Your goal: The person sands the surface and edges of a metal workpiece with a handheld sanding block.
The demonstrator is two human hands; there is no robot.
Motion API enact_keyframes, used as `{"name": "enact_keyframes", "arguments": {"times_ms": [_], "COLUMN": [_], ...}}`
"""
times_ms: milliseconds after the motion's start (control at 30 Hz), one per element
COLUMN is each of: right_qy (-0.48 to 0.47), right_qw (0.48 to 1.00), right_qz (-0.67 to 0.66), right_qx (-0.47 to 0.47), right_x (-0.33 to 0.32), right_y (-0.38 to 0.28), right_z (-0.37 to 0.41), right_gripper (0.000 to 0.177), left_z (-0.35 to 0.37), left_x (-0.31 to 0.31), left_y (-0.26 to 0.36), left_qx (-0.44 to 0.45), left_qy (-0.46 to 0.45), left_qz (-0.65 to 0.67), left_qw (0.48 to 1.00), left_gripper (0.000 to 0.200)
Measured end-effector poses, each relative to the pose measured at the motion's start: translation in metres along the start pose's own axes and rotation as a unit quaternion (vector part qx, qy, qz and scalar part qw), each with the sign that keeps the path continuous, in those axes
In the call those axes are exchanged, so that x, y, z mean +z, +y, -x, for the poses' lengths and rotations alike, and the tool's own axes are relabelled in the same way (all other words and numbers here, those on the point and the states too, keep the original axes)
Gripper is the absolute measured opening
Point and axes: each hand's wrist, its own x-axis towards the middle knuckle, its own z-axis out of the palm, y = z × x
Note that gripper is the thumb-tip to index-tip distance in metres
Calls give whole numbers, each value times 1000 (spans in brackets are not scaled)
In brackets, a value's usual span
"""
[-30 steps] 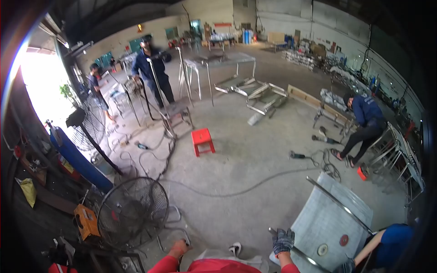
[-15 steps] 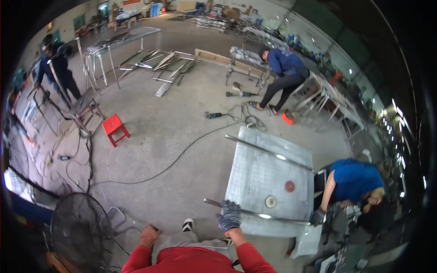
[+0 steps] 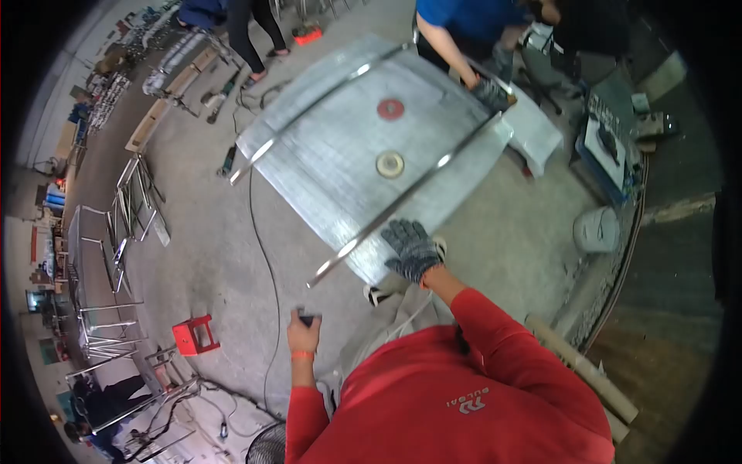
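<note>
A table with a grey, film-like covering (image 3: 325,170) stands in front of me, and two shiny metal tubes lie across it: a near tube (image 3: 379,220) and a far tube (image 3: 309,112). My right hand (image 3: 413,249), in a grey knitted glove, rests at the table's near edge beside the near tube, its fingers stretched out. On the covering lie a red disc (image 3: 390,109) and a cream ring-shaped disc (image 3: 389,164). My left hand (image 3: 303,334), bare with an orange wristband, is off the table, its fingers curled round a small dark object (image 3: 309,319) I cannot identify.
A person in blue (image 3: 448,39) works at the table's far side with a gloved hand (image 3: 492,94) near the tube's end. On the floor are a red stool (image 3: 196,336), a cable (image 3: 267,271), power tools and a white bucket (image 3: 597,230). Metal frames (image 3: 127,209) stand left.
My view has turned to the right and come closer to the table. My right hand, earlier on the near tube, now lies beside it at the table edge. My left hand has risen.
</note>
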Motion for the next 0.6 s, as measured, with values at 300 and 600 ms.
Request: {"name": "enact_keyframes", "arguments": {"times_ms": [300,600], "right_qy": [-24,-26], "right_qw": [999,925], "right_qz": [-3,-120], "right_qx": [20,359], "right_x": [18,64], "right_y": [5,128], "right_z": [31,187], "right_gripper": [67,52], "left_z": [-76,-93], "left_x": [11,17], "left_y": [115,104], "left_qx": [238,216], "left_qy": [14,-104], "left_qz": [-49,-177], "left_qw": [970,955], "left_gripper": [46,55]}}
